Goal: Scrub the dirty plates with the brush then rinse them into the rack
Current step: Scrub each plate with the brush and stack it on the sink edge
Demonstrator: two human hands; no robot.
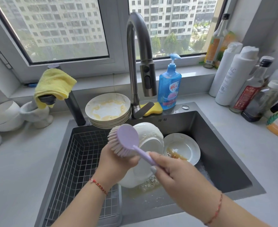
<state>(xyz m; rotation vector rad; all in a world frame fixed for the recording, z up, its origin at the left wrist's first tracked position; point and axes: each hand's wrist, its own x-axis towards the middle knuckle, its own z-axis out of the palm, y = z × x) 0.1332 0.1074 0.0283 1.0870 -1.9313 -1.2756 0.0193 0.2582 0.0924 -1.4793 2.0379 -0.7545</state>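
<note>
- Sink (208,128): wire rack (79,161) at its left held no plates; dirty stack (108,110) waited on the table.
- Your left hand (117,163) gripped a plate (144,154), tilted over the basin.
- Your right hand (169,169) pinched the brush (126,140), bristles off the plate.
- Scrub step; next looked like rinsing under the faucet (140,63).

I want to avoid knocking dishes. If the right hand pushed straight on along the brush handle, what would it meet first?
Probably the left hand under the brush, which the right hand holds; depth is unclear.

Bare forearms, a red cord bracelet (99,185) on each wrist.
</note>
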